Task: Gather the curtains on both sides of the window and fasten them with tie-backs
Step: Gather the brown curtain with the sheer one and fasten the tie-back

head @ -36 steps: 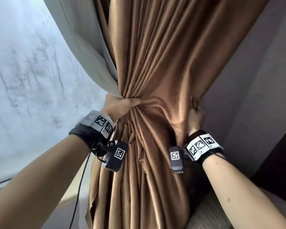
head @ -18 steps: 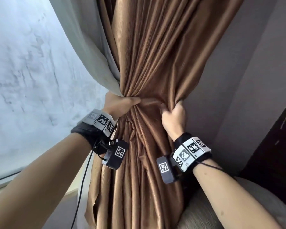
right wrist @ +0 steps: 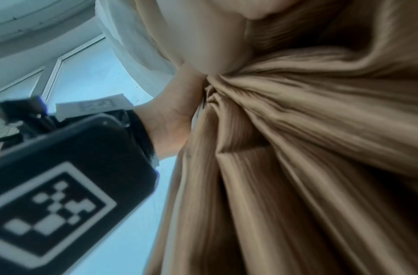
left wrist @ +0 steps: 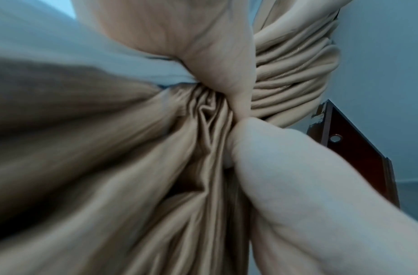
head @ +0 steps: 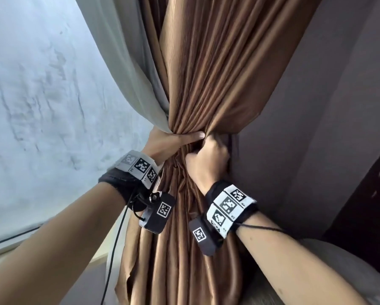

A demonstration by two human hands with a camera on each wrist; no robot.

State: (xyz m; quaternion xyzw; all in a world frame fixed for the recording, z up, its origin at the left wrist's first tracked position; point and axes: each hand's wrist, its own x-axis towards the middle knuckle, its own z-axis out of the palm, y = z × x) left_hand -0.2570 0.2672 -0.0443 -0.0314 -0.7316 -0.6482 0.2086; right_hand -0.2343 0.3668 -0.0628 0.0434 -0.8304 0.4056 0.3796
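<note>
Upright, brown curtain (head: pixel 209 84) hanging top to bottom, left hand (head: pixel 165 143) and right hand (head: pixel 209 159) both gripping its gathered waist

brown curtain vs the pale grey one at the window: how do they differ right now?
Colour: the brown curtain is glossy copper-brown; the grey curtain is pale and matte.
Position: the grey curtain hangs on the window side, the brown curtain on the wall side.
Grip: the right hand clutches only brown curtain folds; the grey curtain's edge is tucked under the left hand.
Shared: both are cinched at one waist. No tie-back is visible.

Home room: draped curtain (head: pixel 217 73), window (head: pixel 41 95), upholstered seat (head: pixel 316 271).
</note>
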